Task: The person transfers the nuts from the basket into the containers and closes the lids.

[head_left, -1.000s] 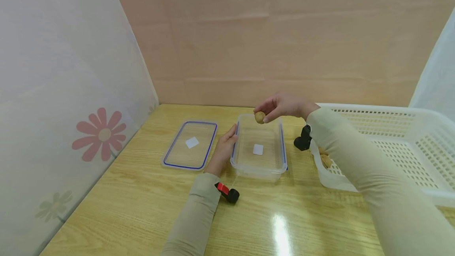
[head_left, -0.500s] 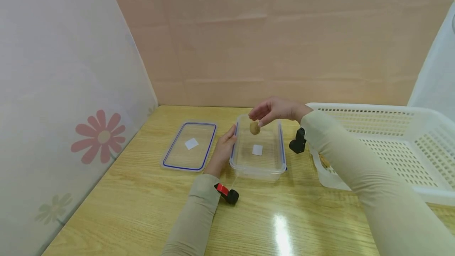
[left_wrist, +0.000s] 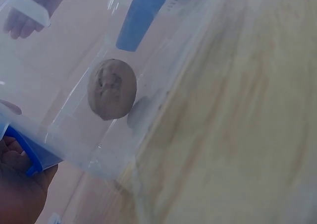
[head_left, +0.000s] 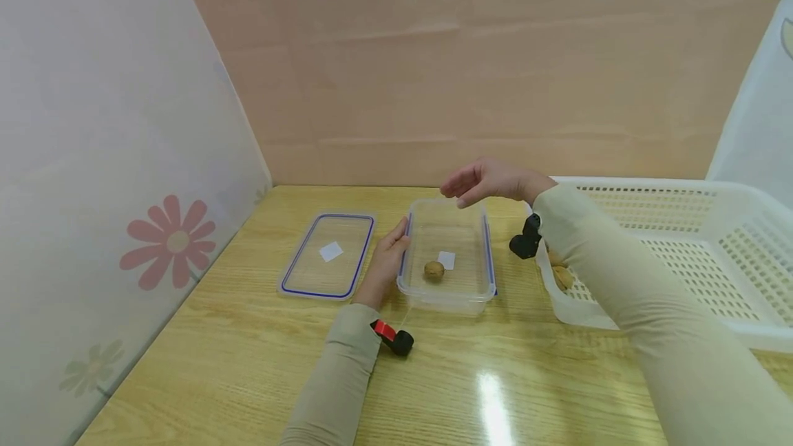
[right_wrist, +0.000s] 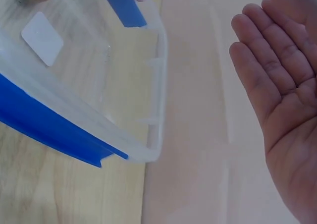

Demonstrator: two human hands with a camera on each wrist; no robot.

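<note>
A person's two arms in beige sleeves reach over a pale wooden surface (head_left: 248,363); a clear plastic container (head_left: 447,294) with blue clips along its sides sits in the middle; inside it a single brown walnut (head_left: 434,270) lies on the floor of the box, just beside a small white square label (head_left: 446,260) and nearer the front wall than the back. The left hand (head_left: 387,261) rests against the container's left side, fingers laid along the rim and its blue clip; they look straight rather than curled, and the wrist view shows only a part of this hand under the clip. The right hand (head_left: 486,181) hovers above the far end of the container, palm down, fingers relaxed and released, holding nothing; its wrist view shows a bare flat palm. To the left of the container, close beside the left hand, a clear lid (head_left: 326,255) with a blue seal lies flat. To the right stands a white perforated basket (head_left: 681,253); a few more walnuts (head_left: 560,274) show in its near corner.
</note>
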